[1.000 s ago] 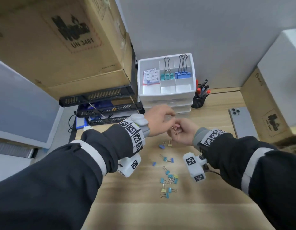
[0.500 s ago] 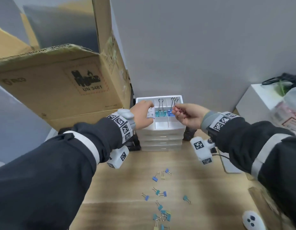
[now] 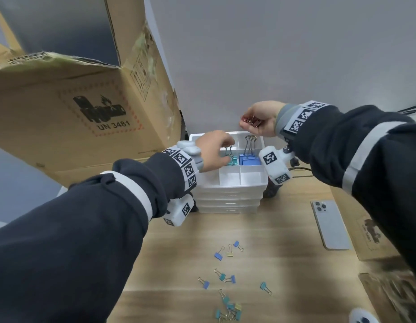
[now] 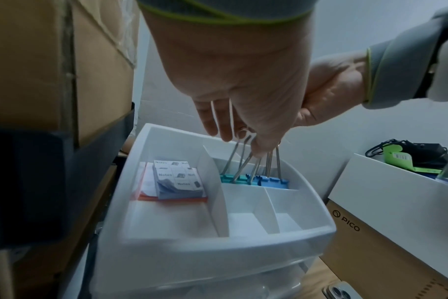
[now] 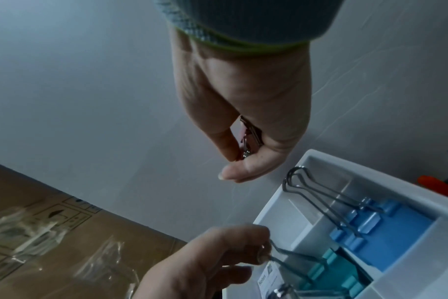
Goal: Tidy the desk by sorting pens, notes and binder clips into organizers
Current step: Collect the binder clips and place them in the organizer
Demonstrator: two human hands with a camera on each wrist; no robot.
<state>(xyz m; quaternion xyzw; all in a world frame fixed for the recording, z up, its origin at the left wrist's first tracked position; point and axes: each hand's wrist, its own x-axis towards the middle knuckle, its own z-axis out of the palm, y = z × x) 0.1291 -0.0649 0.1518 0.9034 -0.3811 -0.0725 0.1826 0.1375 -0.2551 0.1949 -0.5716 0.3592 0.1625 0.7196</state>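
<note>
**deskwatcher:** ok so far left there's that big cardboard box [image 3: 69, 108] with "UN 3481" printed on it, flap hanging open, sitting just beside the white organizer [image 3: 228, 183]. What's the left hand doing?

**clipfan:** left hand [image 3: 213, 151] is reaching into the organizer's top tray. Fingers [image 4: 262, 145] are curled and pinching the wire handles of the teal binder clip [image 4: 234, 179], which stands upright in the back middle compartment. Left compartment of that tray has the note pads [image 4: 177, 182] stacked flat, "Notes" printed all over the top one.

**deskwatcher:** and next to the teal one?

**clipfan:** blue binder clips [image 3: 249, 159] in the back right compartment, handles sticking up, right beside the teal. The two little front compartments show only bare white bottoms. Organizer looks like a stack of clear drawers under that tray.

**deskwatcher:** right hand?

**clipfan:** right hand [image 3: 260, 118] is up in the air over the back right corner of the tray, not touching it. Fingers are cupped round a little bunch of red clips [image 3: 251, 121], thumb pressing them in; the wrist view shows them [image 5: 248, 139] tucked between thumb and palm. Can't tell how many.

**deskwatcher:** rest of the counter [image 3: 284, 252]?

**clipfan:** a scatter of small clips [image 3: 225, 278] lies loose in front, blue, teal and a couple of yellow, well apart from the organizer. Further right a phone [image 3: 329, 224] lies face down, and past it another cardboard box [image 3: 375, 234] at the edge.
</note>
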